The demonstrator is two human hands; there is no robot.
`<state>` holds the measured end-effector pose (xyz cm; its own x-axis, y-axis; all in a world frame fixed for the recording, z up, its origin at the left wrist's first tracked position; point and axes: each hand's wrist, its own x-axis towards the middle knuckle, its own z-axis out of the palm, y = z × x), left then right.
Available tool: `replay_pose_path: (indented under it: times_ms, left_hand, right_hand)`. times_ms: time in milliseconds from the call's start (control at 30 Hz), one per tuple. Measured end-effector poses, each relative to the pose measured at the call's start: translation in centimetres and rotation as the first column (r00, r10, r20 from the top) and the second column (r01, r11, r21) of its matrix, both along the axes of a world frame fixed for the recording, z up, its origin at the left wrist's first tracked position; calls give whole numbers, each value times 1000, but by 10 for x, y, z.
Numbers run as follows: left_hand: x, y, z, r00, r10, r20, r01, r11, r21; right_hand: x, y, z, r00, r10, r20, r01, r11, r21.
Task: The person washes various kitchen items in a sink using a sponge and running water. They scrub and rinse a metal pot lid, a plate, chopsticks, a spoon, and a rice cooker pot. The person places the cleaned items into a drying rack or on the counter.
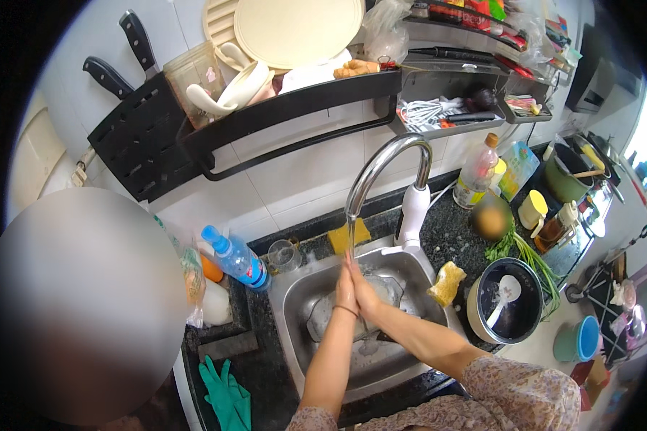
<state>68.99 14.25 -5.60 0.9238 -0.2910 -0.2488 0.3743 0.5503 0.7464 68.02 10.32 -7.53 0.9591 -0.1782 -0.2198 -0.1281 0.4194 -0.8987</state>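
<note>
My left hand (pixel 345 292) and my right hand (pixel 366 296) lie palm to palm over the sink (pixel 292 327), fingers stretched out toward the tap. A thin stream of water from the curved chrome faucet (pixel 389 159) falls onto their fingertips. Neither hand shows anything held, though the faces between the palms are hidden. A thin dark band circles my left wrist. Beneath my hands, a shiny, clear-looking piece (pixel 320 316) lies in the metal basin; my arms partly cover it, and its kind is unclear.
A yellow sponge (pixel 349 236) lies behind the basin, another sponge (pixel 447 283) on its right rim. At right stands a pot (pixel 482 327) with a white spoon (pixel 509 289). A blue-capped bottle (pixel 237 260), glass cup (pixel 285 256) and green glove (pixel 226 394) sit left. Above hangs a black rack (pixel 295 108).
</note>
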Motion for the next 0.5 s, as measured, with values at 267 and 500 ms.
replay_pose_path:
  times_ms: [267, 500]
  left_hand:
    - [-20, 11, -33, 982, -120, 145, 122, 993, 0]
    - [-22, 17, -48, 991, -63, 121, 72, 995, -64]
  right_hand:
    - [1, -19, -21, 996, 55, -77, -58, 998, -39]
    - [-15, -38, -18, 986, 138, -97, -149, 982, -113]
